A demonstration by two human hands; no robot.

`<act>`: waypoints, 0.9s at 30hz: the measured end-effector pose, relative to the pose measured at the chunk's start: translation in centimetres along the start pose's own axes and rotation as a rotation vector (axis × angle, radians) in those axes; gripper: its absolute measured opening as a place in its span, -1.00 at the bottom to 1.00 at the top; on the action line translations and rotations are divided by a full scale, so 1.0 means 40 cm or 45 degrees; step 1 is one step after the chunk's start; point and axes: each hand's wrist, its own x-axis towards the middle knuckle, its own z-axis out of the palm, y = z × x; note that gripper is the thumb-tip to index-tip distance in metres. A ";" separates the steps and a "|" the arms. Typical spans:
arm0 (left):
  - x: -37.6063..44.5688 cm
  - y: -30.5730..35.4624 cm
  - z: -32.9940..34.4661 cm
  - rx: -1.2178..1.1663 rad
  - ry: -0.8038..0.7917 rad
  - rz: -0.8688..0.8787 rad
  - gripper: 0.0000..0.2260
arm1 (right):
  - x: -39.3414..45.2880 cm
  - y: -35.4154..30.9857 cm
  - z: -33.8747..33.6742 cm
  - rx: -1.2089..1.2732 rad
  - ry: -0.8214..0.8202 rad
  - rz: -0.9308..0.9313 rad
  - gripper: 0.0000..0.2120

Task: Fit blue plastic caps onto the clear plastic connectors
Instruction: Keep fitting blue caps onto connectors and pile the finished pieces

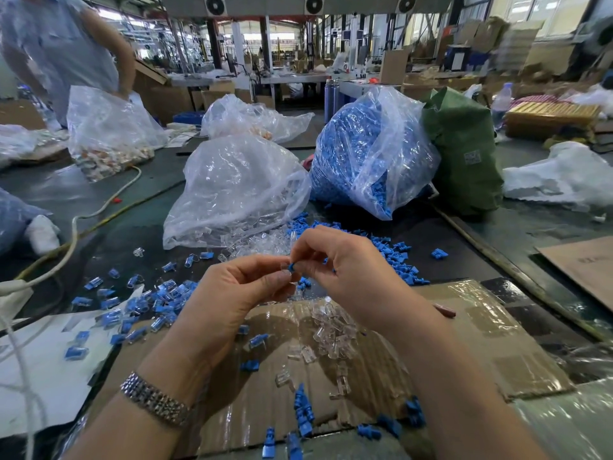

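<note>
Item in progress: left hand (232,293) fingers pinching a clear connector (284,265), right hand (335,260) fingers pressing a blue cap (291,267) onto it, finished pieces (156,300) accumulating left on the desk (132,207), many loose connectors (331,330) and caps (394,257) remaining.

Looking like a factory assembly hall: long worktables (298,78), stacked cardboard boxes (394,66), bulk bags of blue caps (361,154), ceiling fans (215,5).
</note>
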 end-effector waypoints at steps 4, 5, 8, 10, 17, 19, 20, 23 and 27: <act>0.005 -0.008 -0.002 -0.010 0.009 -0.019 -0.76 | -0.001 -0.006 -0.008 0.086 -0.008 0.138 -0.93; 0.005 -0.008 -0.004 -0.016 0.002 -0.023 -0.76 | -0.003 -0.002 -0.020 0.069 0.011 0.207 -0.92; 0.007 -0.009 -0.004 -0.069 0.016 -0.029 -0.75 | -0.020 0.037 -0.069 -0.408 -0.041 0.551 -0.64; 0.007 -0.011 -0.004 -0.081 0.025 -0.012 -0.74 | -0.034 0.051 -0.081 -0.729 -0.276 0.882 -0.53; 0.011 -0.012 -0.006 -0.081 0.023 0.015 -0.72 | -0.035 0.057 -0.072 -0.810 -0.430 1.023 -0.58; 0.012 -0.015 -0.008 -0.074 0.029 0.014 -0.76 | -0.034 0.051 -0.071 -0.803 -0.417 0.990 -0.60; 0.013 -0.015 -0.009 -0.074 0.035 0.015 -0.77 | -0.033 0.047 -0.068 -0.786 -0.407 0.968 -0.62; 0.013 -0.018 -0.008 -0.088 0.054 0.009 -0.78 | -0.033 0.043 -0.065 -0.734 -0.374 0.932 -0.71; 0.015 -0.019 -0.005 -0.117 0.080 0.012 -0.77 | -0.031 0.047 -0.081 -0.518 -0.276 0.910 -0.75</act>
